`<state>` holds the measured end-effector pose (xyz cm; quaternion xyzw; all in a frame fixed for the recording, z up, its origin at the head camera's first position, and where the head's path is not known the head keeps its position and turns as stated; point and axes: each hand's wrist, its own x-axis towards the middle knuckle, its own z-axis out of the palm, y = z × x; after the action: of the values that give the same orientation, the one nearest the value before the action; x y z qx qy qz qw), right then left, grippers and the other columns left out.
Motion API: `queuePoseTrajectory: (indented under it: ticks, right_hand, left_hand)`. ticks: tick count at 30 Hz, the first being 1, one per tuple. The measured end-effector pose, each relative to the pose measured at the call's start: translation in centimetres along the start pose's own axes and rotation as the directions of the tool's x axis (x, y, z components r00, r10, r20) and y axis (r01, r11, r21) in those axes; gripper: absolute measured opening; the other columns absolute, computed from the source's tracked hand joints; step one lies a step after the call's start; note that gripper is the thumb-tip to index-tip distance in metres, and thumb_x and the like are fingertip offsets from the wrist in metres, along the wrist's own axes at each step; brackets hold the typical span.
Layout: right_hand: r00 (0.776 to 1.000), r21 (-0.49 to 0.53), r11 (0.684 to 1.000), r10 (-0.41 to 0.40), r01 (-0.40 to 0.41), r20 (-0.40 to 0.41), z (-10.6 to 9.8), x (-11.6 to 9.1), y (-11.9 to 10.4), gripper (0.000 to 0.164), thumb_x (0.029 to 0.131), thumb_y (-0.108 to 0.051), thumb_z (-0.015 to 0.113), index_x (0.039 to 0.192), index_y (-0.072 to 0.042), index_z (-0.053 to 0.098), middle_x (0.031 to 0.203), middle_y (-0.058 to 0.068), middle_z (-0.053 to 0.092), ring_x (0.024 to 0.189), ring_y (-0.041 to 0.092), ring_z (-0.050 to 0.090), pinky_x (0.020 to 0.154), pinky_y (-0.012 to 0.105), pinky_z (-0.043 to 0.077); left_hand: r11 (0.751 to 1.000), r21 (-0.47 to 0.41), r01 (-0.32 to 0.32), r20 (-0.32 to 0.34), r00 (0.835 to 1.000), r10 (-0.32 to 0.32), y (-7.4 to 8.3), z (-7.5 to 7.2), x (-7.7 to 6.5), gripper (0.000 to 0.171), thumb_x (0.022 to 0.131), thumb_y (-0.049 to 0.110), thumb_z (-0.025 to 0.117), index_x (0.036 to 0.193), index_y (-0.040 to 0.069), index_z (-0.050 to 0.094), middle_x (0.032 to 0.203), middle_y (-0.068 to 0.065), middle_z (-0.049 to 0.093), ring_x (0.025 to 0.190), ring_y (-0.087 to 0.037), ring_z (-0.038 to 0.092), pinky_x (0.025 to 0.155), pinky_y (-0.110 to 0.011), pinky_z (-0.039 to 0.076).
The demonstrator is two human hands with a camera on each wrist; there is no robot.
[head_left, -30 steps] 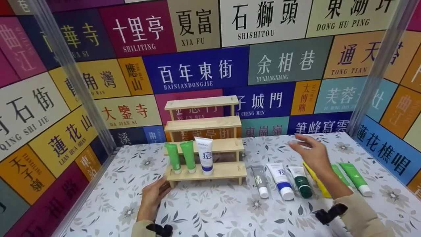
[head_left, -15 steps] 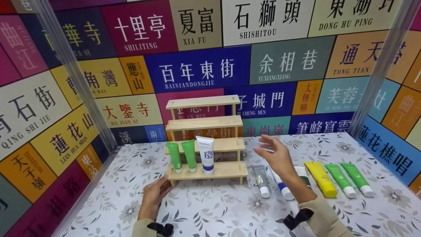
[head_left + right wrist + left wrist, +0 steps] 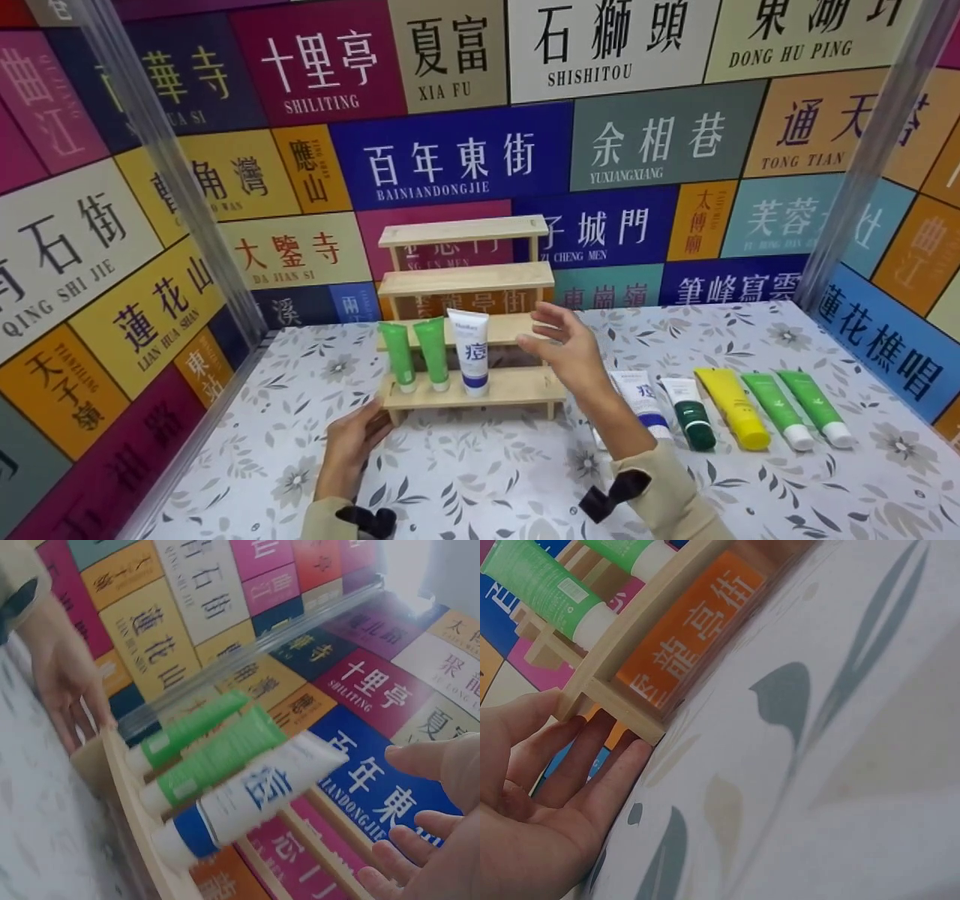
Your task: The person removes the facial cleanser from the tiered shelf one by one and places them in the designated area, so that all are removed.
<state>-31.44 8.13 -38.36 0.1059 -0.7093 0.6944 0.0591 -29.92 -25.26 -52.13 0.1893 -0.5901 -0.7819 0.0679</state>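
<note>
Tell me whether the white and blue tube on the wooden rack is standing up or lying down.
Standing up. The white and blue tube rests cap-down on the wooden rack bottom shelf, beside two green tubes.

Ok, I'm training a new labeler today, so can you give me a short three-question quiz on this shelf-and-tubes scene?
1. True or false: the right hand holds a tube.
2. How many tubes stand on the wooden rack's bottom step?
A. two
B. three
C. five
3. What does the left hand touch?

Key
1. False. The right hand is open and empty, in front of the rack's right end.
2. B. Two green tubes and the white and blue tube stand there, caps down.
3. The rack's lower left corner; the left wrist view shows the fingertips against the wood.
</note>
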Motion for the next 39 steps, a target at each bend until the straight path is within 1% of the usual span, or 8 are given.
queuePoseTrajectory:
  ticks: [5, 9, 15, 20, 24, 29, 34, 39]
  right_hand:
    - [0.999, 0.033, 0.999, 0.035, -0.036, 0.005, 2.0, 0.2, 0.0, 0.062, 0.087, -0.009, 0.077, 0.143, -0.006, 0.05, 0.143, 0.019, 0.055, 0.133, 0.036, 0.053, 0.11, 0.044, 0.052]
    - [0.998, 0.031, 0.997, 0.07, -0.07, 0.008, 3.3, 0.5, 0.5, 0.064, 0.087, -0.011, 0.078, 0.144, -0.006, 0.05, 0.143, 0.017, 0.056, 0.133, 0.035, 0.053, 0.112, 0.046, 0.05]
    - [0.996, 0.049, 0.994, 0.094, -0.094, -0.005, 4.8, 0.9, 2.0, 0.063, 0.086, -0.008, 0.078, 0.142, -0.002, 0.05, 0.141, 0.022, 0.056, 0.129, 0.038, 0.056, 0.108, 0.045, 0.053]
    - [0.994, 0.007, 0.994, 0.106, -0.106, 0.009, 5.5, 1.0, 3.4, 0.07, 0.085, -0.013, 0.08, 0.146, -0.004, 0.046, 0.144, 0.021, 0.053, 0.131, 0.038, 0.054, 0.11, 0.046, 0.051]
    - [0.996, 0.004, 0.997, 0.082, -0.083, 0.045, 5.8, 1.1, 4.2, 0.073, 0.086, -0.017, 0.08, 0.148, -0.006, 0.043, 0.146, 0.019, 0.051, 0.132, 0.036, 0.053, 0.111, 0.047, 0.05]
    - [0.997, 0.04, 0.999, 0.023, -0.026, 0.069, 6.3, 1.4, 5.0, 0.069, 0.086, -0.014, 0.08, 0.144, -0.005, 0.045, 0.144, 0.019, 0.053, 0.13, 0.035, 0.055, 0.111, 0.047, 0.05]
    - [0.998, 0.055, 0.998, -0.011, 0.008, 0.068, 6.8, 1.7, 6.1, 0.063, 0.085, -0.01, 0.079, 0.139, -0.003, 0.048, 0.135, 0.021, 0.059, 0.125, 0.035, 0.057, 0.111, 0.048, 0.048]
    - [0.998, 0.03, 1.0, -0.011, 0.009, 0.065, 7.2, 1.8, 7.0, 0.058, 0.085, -0.008, 0.079, 0.135, -0.003, 0.05, 0.131, 0.022, 0.062, 0.122, 0.034, 0.058, 0.11, 0.049, 0.048]
  left_hand:
    - [1.0, 0.01, 0.015, -0.001, 1.0, -0.015, -0.2, 0.3, 0.0, 0.054, 0.096, 0.021, 0.069, 0.137, -0.01, 0.053, 0.126, -0.025, 0.067, 0.108, -0.028, 0.071, 0.097, -0.038, 0.061]
    - [1.0, 0.018, 0.022, -0.012, 1.0, -0.022, -0.1, 0.4, 0.1, 0.054, 0.096, 0.022, 0.069, 0.137, -0.009, 0.053, 0.13, -0.027, 0.064, 0.111, -0.029, 0.07, 0.097, -0.038, 0.06]
    - [1.0, -0.003, -0.003, 0.007, 1.0, 0.003, -0.2, 0.5, -0.1, 0.052, 0.095, 0.021, 0.071, 0.135, -0.009, 0.055, 0.121, -0.024, 0.07, 0.105, -0.029, 0.073, 0.095, -0.038, 0.061]
    - [1.0, -0.016, -0.001, 0.007, 1.0, 0.001, -0.2, 0.4, -0.2, 0.052, 0.094, 0.021, 0.072, 0.135, -0.008, 0.056, 0.119, -0.023, 0.071, 0.101, -0.026, 0.074, 0.094, -0.037, 0.062]
    - [1.0, -0.005, 0.003, 0.004, 1.0, -0.003, -0.1, 0.2, -0.1, 0.052, 0.094, 0.021, 0.071, 0.135, -0.007, 0.056, 0.121, -0.022, 0.07, 0.102, -0.025, 0.074, 0.095, -0.037, 0.061]
    - [1.0, -0.013, -0.011, 0.007, 1.0, 0.011, 0.2, 0.0, -0.2, 0.052, 0.095, 0.02, 0.07, 0.135, -0.009, 0.055, 0.12, -0.024, 0.07, 0.104, -0.029, 0.073, 0.095, -0.038, 0.061]
    - [1.0, -0.013, -0.002, 0.005, 1.0, 0.002, 0.3, 0.1, -0.1, 0.054, 0.095, 0.02, 0.071, 0.136, -0.009, 0.054, 0.115, -0.02, 0.073, 0.101, -0.024, 0.073, 0.096, -0.037, 0.061]
    - [1.0, -0.021, 0.005, -0.003, 1.0, -0.006, 0.2, 0.0, 0.0, 0.054, 0.095, 0.02, 0.071, 0.136, -0.009, 0.053, 0.113, -0.021, 0.074, 0.099, -0.024, 0.073, 0.095, -0.037, 0.061]
